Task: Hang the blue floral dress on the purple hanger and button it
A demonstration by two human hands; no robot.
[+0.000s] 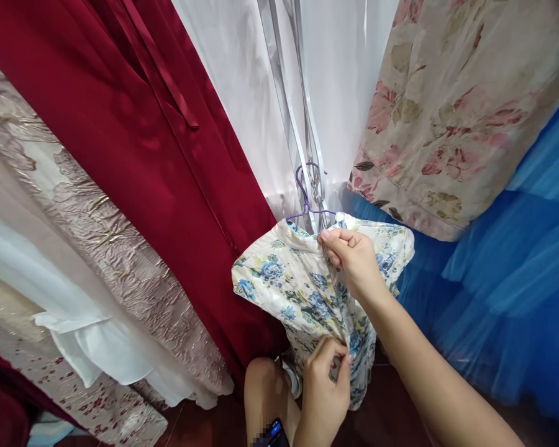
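A white dress (302, 285) with blue flowers hangs on a purple hanger (306, 208). My right hand (354, 257) pinches the dress at the top of its front opening, just under the neckline, thumb and fingers closed. Lower down, my left hand (325, 375) is closed on the edge of the same opening, pinching the fabric. Whether a zip or buttons lie under my fingertips I cannot tell. The hanger's hook meets white ribbon-like straps (286, 102) that run down from above.
A long dark red dress (135, 167) and textured pinkish garments (135, 261) hang to the left. Behind is white fabric (242, 93). On the right hang a pink-flowered garment (447, 124) and blue tulle (507, 279). A bent knee (263, 388) and a phone (276, 433) are low in view.
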